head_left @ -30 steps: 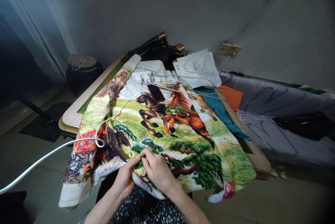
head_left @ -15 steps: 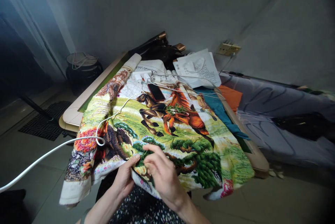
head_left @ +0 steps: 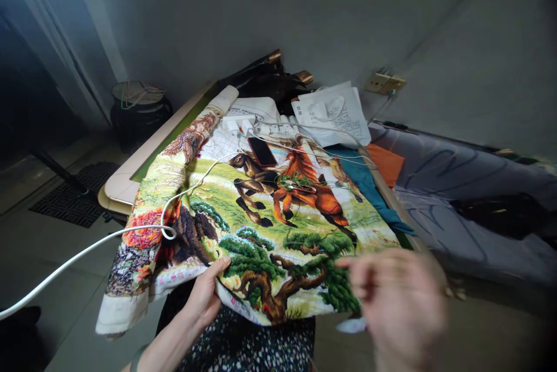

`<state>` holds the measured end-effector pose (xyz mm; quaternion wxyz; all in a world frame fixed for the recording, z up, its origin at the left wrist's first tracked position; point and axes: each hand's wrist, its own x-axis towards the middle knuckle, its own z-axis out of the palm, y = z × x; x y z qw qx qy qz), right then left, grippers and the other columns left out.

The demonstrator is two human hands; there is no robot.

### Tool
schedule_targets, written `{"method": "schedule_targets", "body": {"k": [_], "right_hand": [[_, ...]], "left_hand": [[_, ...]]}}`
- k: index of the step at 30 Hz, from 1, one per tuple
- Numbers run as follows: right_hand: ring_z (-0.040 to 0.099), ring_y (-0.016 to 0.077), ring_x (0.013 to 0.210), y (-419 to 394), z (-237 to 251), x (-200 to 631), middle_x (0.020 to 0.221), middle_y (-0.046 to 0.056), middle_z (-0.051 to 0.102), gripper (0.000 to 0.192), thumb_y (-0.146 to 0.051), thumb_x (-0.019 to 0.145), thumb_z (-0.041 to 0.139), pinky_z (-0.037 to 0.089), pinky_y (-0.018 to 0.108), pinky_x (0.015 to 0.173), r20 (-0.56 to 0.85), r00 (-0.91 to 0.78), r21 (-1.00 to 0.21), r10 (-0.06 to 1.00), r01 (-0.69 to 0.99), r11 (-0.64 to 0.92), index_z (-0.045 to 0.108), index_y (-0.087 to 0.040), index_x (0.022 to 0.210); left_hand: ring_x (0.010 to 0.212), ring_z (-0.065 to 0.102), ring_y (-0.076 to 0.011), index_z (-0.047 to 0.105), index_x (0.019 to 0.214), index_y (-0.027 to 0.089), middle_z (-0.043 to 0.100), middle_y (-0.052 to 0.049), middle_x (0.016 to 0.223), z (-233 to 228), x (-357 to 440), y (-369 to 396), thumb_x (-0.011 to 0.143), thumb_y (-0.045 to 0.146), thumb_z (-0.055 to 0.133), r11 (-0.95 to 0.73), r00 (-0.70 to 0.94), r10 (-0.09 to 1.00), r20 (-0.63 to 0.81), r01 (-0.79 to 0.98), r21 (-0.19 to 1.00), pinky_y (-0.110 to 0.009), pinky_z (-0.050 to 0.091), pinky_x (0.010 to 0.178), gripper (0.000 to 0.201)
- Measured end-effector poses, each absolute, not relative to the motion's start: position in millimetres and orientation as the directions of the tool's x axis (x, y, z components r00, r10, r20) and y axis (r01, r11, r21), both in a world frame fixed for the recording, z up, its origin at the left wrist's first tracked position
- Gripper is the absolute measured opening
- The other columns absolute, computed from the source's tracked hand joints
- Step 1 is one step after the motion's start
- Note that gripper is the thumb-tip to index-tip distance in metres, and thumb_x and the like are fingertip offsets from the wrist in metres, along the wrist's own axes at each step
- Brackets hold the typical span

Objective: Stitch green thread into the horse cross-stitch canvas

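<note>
The cross-stitch tapestry (head_left: 261, 227), worked with galloping horses and pine trees, lies draped over the worktop (head_left: 126, 183), its near edge hanging into the lap. Our left hand (head_left: 203, 293) pinches that near edge, thumb on top and fingers beneath the cloth. Our right hand (head_left: 398, 302) is raised off the tapestry's right corner and blurred; we cannot tell whether it is clenched or released, or whether it holds needle or thread.

We judge the tapestry soft and limp, fairly light yet bulky, and prone to sag or slide off the worktop. It is best taken at the unstitched border, with the cloth pinched between thumb and fingers and kept taut close to the stitching spot.

On the tapestry's middle rest a red phone (head_left: 262, 151) and a tangle of green thread (head_left: 296, 181). A white cable (head_left: 108, 238) crosses its left side. A white printed bag (head_left: 333, 114) lies beyond its far edge.
</note>
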<state>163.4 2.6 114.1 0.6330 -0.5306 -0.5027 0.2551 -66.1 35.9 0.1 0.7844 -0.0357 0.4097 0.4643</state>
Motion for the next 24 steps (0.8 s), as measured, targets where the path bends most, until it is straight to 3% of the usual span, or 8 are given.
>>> {"method": "schedule_targets", "body": {"k": [2,5,9,20,24], "right_hand": [[0.045,0.0093,0.04,9.6,86.8,129.3,0.051,-0.006,0.052,0.012,-0.029,0.096,0.05,0.034,0.018,0.039,0.17,0.135,-0.964,0.976,0.227,0.137,0.053,-0.021,0.087],[0.054,0.0122,0.05,16.9,55.5,88.5,0.058,-0.001,0.061,0.018,-0.023,0.094,0.047,0.04,0.022,0.049,0.073,-0.086,-0.884,0.994,0.457,0.104,0.065,-0.019,0.09],[0.065,0.0154,0.064,24.2,43.3,70.1,0.074,0.003,0.073,0.025,-0.018,0.09,0.05,0.044,0.025,0.062,0.15,-0.115,-0.755,0.982,0.628,0.189,0.074,-0.019,0.089],[0.07,0.0166,0.067,28.4,42.1,67.7,0.081,0.001,0.077,0.027,-0.01,0.086,0.053,0.047,0.023,0.063,0.169,-0.132,-0.681,0.977,0.7,0.212,0.077,-0.022,0.09],[0.07,0.0175,0.066,28.9,42.4,65.5,0.079,0.003,0.076,0.028,-0.008,0.086,0.051,0.046,0.024,0.061,0.177,-0.182,-0.582,0.967,0.774,0.252,0.075,-0.021,0.089]], "left_hand": [[0.072,0.07,-0.0195,0.075,0.08,0.01,0.077,-0.008,0.079,0.9,-66.6,35.7,0.075,0.01,0.067,0.561,0.229,0.707,-0.669,-0.758,0.333,-0.032,0.054,0.085,0.009],[0.066,0.069,-0.0187,0.074,0.073,0.011,0.076,-0.007,0.073,0.9,-66.5,36.0,0.074,0.009,0.068,0.559,0.212,0.702,-0.68,-0.755,0.341,-0.033,0.055,0.083,0.006],[0.061,0.067,-0.0182,0.073,0.068,0.012,0.074,-0.006,0.067,-1.4,-65.5,36.6,0.072,0.008,0.07,0.555,0.204,0.69,-0.694,-0.765,0.327,-0.035,0.055,0.08,0.005],[0.064,0.067,-0.0177,0.073,0.072,0.012,0.074,-0.006,0.07,-4.2,-65.0,36.9,0.068,0.009,0.074,0.538,0.202,0.702,-0.683,-0.779,0.323,-0.033,0.055,0.08,0.005],[0.065,0.067,-0.0182,0.073,0.072,0.011,0.074,-0.006,0.07,-4.6,-65.0,36.7,0.066,0.01,0.075,0.535,0.197,0.714,-0.672,-0.772,0.343,-0.034,0.055,0.08,0.006]]}}
